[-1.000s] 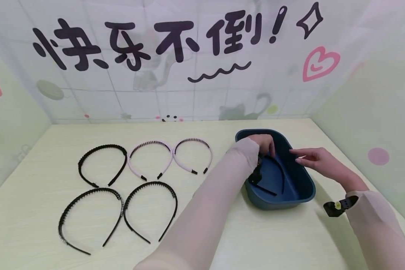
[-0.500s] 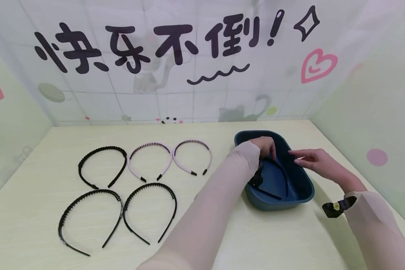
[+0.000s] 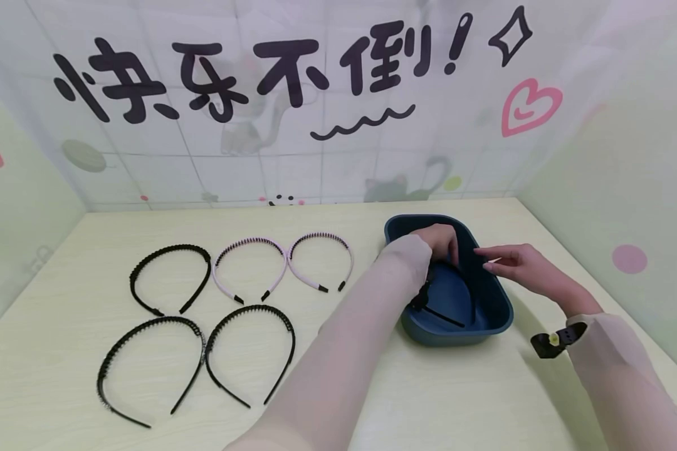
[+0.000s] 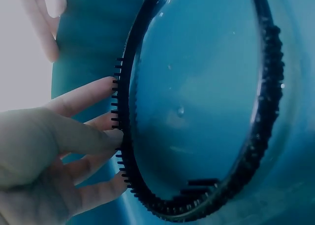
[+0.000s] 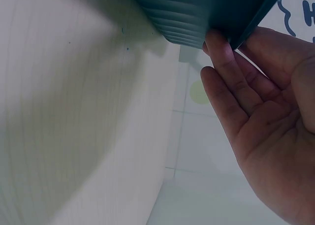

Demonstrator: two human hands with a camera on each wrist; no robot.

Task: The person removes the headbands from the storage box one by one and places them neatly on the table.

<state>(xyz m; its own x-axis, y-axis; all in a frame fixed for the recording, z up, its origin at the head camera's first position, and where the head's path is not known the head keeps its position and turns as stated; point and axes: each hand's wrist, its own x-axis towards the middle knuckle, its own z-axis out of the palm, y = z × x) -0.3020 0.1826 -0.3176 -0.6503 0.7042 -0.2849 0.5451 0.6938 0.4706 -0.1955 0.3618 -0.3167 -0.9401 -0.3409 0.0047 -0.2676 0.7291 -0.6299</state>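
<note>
My left hand (image 3: 439, 239) reaches inside a dark blue plastic bin (image 3: 451, 339), its wrist covering part of the interior. There it pinches a black toothed headband (image 4: 124, 107) between thumb and fingers, as the left wrist view shows. Both tips of this headband point toward the near end of the bin in the head view. My right hand (image 3: 519, 266) holds the bin's right rim; in the right wrist view its fingertips lie on the outer wall, while the thumb passes partly hidden behind the rim.
Left of the bin lie several headbands: a black one (image 3: 170, 248) and two lilac ones (image 3: 286, 266) (image 3: 351, 257) behind, two black toothed ones (image 3: 103, 363) (image 3: 293, 338) in front. The pale wooden table (image 3: 429, 401) meets printed walls (image 3: 316, 169) at the back and sides.
The bin has shifted slightly left, and my right hand has moved left with it. Inside, the headband's tips swung a little right, then back left. The headbands on the table lie as before.
</note>
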